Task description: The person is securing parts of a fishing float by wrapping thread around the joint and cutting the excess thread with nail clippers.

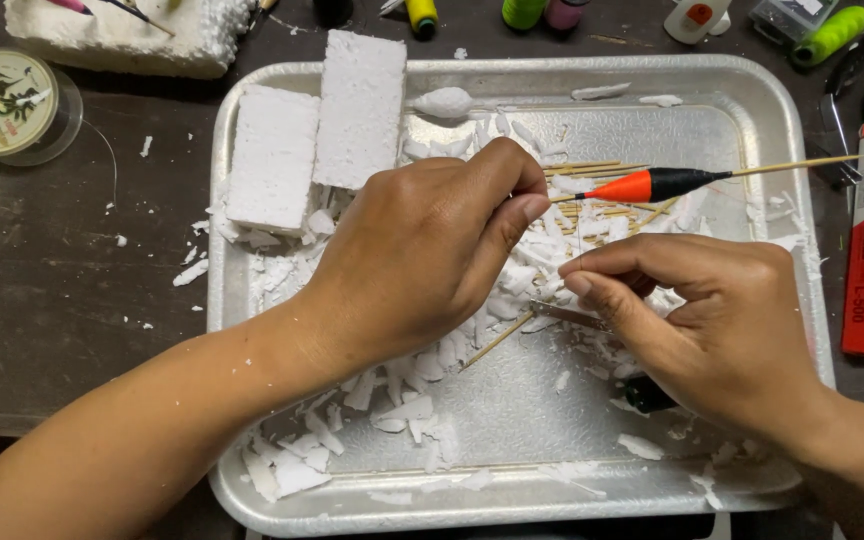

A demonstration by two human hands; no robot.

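Your left hand pinches the orange-and-black fishing float on its thin wooden stick, lying left-right over the silver metal tray. Your right hand, just below, pinches a thin line.

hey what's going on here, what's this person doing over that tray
A person is working over a metal tray littered with white foam shavings. The left hand pinches the tip of an orange and black fishing float on a thin stick. The right hand holds a small blade against a wooden stick. Two foam blocks sit in the tray's far left corner.
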